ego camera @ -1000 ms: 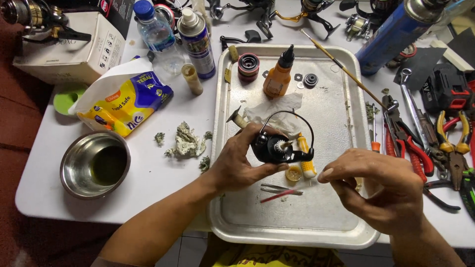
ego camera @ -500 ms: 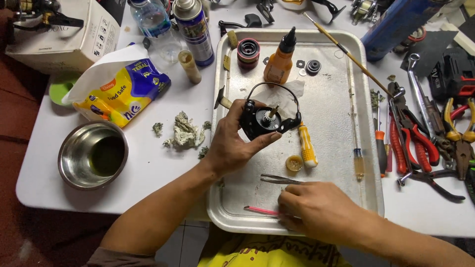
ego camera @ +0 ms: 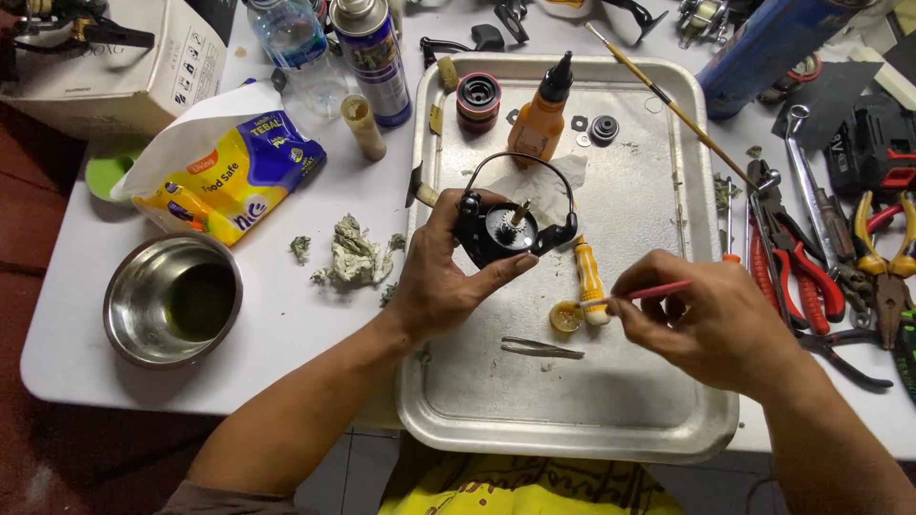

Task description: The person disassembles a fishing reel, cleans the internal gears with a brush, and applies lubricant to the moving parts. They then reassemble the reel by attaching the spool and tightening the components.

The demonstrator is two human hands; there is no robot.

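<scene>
A white worktop [ego camera: 76,315] lies under your hands, crowded with tools. On it sits a large metal tray [ego camera: 572,420], and both your hands work above it.

Up and far to the left of your left grip stands a pale cardboard box [ego camera: 124,67] with small dark symbols on its side. Nearer, left of that grip, lies a soft yellow and blue food bag [ego camera: 229,181] with a white torn top. Below the bag sits a round steel bowl [ego camera: 172,300]. Between bowl and grip lies a crumpled greyish wad of paper [ego camera: 353,253].

Above your left grip stand a clear water bottle [ego camera: 291,38] and a spray can [ego camera: 372,57] with a blue, busily printed label. Up and to the right of it, on the tray, stands an orange bottle [ego camera: 539,119] with a black nozzle.

Your left hand [ego camera: 448,277] is closed around a black fishing reel body [ego camera: 506,229], thumb and fingers curled on its sides, holding it just above the tray.

Your right hand [ego camera: 706,319] pinches a thin red stick [ego camera: 654,291] between thumb and fingertips. Its tip points at a small yellow cap [ego camera: 566,317] just left of that grip. Below lie metal tweezers [ego camera: 539,348]. Right of your right grip, red-handled pliers [ego camera: 797,257] rest on the worktop.
</scene>
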